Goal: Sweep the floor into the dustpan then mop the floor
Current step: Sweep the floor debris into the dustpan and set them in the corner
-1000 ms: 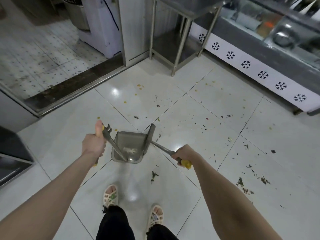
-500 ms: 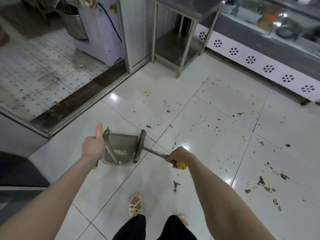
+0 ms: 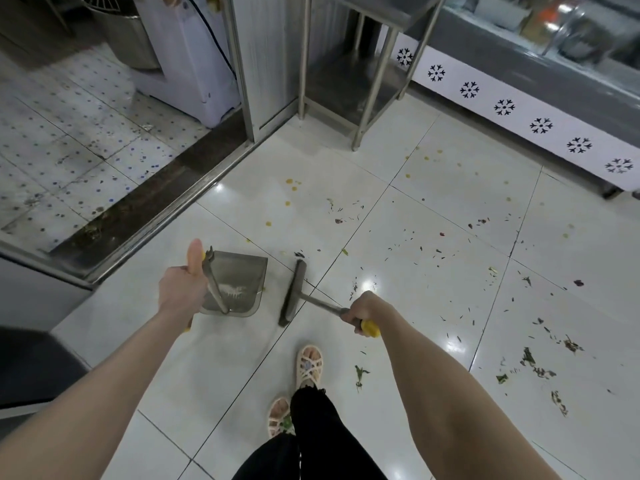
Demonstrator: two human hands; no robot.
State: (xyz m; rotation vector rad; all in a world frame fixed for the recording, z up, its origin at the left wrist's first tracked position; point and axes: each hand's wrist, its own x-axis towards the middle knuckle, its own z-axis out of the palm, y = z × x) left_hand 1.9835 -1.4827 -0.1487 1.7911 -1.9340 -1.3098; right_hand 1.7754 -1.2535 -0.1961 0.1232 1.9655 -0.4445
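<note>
Pulled off to the right since half a second ago, the broom head (image 3: 292, 292) is now seen parted from the dustpan (image 3: 239, 282) it had been touching. Its long axis is laid near to far, just right of the pan. The metal handle is run right and nearward into the right hand (image 3: 362, 311), fingers wrapped round it. The dustpan is held low, left of centre, its handle clasped by the left hand (image 3: 181, 289), fingers curled, thumb raised. Leaf scraps (image 3: 530, 358) are scattered over the floor (image 3: 433, 237) to the right.
</note>
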